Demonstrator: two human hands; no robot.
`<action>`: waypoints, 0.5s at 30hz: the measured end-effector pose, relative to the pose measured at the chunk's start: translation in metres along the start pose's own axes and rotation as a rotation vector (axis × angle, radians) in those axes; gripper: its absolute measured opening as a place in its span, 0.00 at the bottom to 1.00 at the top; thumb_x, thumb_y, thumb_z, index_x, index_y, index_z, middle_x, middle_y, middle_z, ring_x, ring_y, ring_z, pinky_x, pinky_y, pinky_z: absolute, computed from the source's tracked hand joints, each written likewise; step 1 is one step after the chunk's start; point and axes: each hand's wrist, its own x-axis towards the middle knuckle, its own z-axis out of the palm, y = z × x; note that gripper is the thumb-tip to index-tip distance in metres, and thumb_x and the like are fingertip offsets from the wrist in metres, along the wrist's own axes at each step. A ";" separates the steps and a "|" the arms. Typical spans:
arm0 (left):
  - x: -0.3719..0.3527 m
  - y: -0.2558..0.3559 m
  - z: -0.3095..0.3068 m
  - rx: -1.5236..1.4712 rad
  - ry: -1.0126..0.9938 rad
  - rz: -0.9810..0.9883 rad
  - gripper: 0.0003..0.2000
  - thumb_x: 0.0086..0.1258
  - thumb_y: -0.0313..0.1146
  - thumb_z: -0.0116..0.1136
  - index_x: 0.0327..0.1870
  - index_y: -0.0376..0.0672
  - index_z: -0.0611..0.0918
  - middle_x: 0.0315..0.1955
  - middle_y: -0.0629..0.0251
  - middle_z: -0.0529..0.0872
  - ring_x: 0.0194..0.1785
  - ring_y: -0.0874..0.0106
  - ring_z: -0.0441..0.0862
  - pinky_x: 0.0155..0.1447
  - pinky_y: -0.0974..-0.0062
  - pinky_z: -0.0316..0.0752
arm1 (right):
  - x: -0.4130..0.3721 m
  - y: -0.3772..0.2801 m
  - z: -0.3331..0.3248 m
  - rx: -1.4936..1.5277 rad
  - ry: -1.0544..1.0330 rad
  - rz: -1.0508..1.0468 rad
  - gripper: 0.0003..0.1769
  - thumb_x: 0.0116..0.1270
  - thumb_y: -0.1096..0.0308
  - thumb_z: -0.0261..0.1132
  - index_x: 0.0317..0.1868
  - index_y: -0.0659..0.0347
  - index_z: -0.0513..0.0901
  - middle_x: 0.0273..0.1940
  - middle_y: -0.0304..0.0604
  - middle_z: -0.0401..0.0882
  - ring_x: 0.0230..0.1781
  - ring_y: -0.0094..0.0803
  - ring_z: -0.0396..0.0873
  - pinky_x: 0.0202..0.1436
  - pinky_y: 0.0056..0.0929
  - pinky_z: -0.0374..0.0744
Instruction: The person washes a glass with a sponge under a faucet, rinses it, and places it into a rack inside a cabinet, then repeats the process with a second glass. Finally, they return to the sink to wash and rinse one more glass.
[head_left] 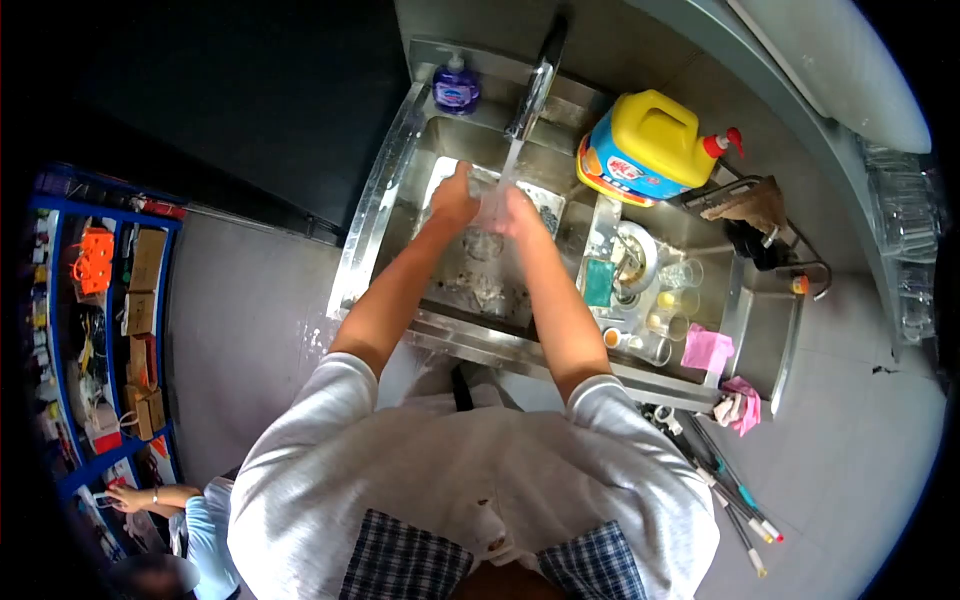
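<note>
Both hands are over the left basin of a steel sink (pixel 395 220), beneath a running tap (pixel 532 98). My left hand (pixel 454 198) is closed, its fingers curled and partly hidden; what it holds, if anything, I cannot tell. Water (pixel 509 168) falls beside my right hand (pixel 519 211), whose fingers close on a translucent cup (pixel 490 211) between the two hands, blurred by water. Under them, the basin holds a white tray (pixel 440 170) with dark specks and wet residue.
A purple soap bottle (pixel 456 88) and a yellow detergent jug (pixel 640 148) stand along the back. The right basin holds several clear glasses (pixel 682 274), a green scouring pad (pixel 598 283), a white bowl (pixel 648 255) and a pink cloth (pixel 708 350). Another person (pixel 212 535) is at blue shelves (pixel 85 465).
</note>
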 end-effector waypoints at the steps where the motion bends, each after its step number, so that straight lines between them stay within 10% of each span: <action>1: -0.001 0.005 -0.007 0.025 0.024 0.096 0.30 0.52 0.38 0.69 0.57 0.48 0.70 0.36 0.47 0.84 0.43 0.50 0.82 0.47 0.57 0.76 | -0.008 -0.007 0.005 -0.022 -0.027 0.036 0.24 0.70 0.47 0.50 0.43 0.60 0.80 0.35 0.46 0.83 0.31 0.38 0.83 0.33 0.38 0.83; 7: -0.012 0.029 -0.035 0.064 -0.045 0.359 0.22 0.57 0.37 0.67 0.52 0.47 0.74 0.30 0.51 0.83 0.37 0.50 0.82 0.41 0.57 0.75 | -0.037 -0.036 0.002 -0.156 -0.218 0.280 0.23 0.69 0.46 0.50 0.46 0.56 0.81 0.35 0.46 0.84 0.27 0.38 0.82 0.24 0.29 0.77; 15: -0.015 0.012 0.012 -0.661 0.341 0.169 0.14 0.65 0.31 0.56 0.51 0.40 0.77 0.35 0.58 0.85 0.37 0.65 0.83 0.48 0.70 0.75 | -0.026 -0.035 0.017 -0.096 0.221 -0.140 0.21 0.68 0.45 0.50 0.46 0.52 0.77 0.38 0.41 0.81 0.32 0.35 0.78 0.25 0.32 0.72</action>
